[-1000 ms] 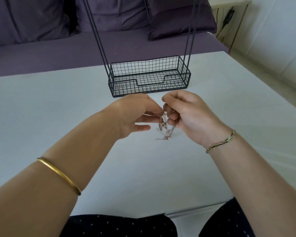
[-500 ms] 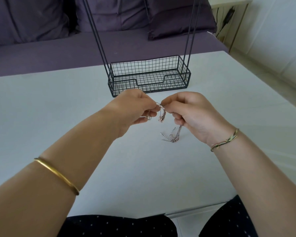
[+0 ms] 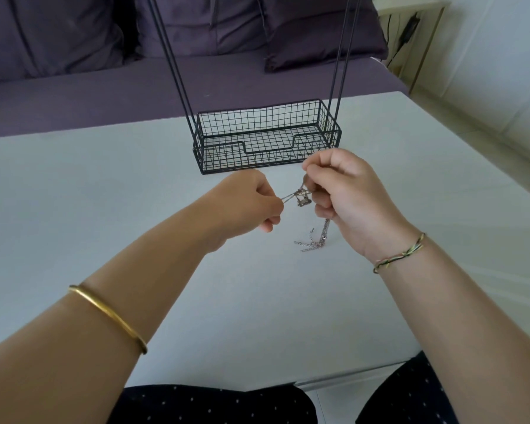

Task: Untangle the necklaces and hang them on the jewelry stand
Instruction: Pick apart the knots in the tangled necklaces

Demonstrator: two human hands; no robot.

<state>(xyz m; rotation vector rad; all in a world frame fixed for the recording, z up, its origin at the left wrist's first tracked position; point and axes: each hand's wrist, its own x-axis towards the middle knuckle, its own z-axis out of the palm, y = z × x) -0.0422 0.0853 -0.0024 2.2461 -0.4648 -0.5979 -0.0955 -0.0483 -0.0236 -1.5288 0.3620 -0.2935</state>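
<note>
- left hand [image 3: 248,203] pinches a taut strand of the tangled necklaces [image 3: 303,199], fingers curled
- right hand [image 3: 343,197] grips the knot, raised above the white table [image 3: 104,209]
- loose chain ends [image 3: 311,241] trail down onto the table below right hand
- black wire jewelry stand [image 3: 266,139] just behind hands, basket base, thin uprights
- gold bangle [image 3: 109,316] on left forearm, cord bracelet [image 3: 400,254] on right wrist
- purple sofa [image 3: 104,81] behind table

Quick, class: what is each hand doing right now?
Left hand: pinches a strand of the tangled necklaces.
Right hand: grips the same tangle.
</note>
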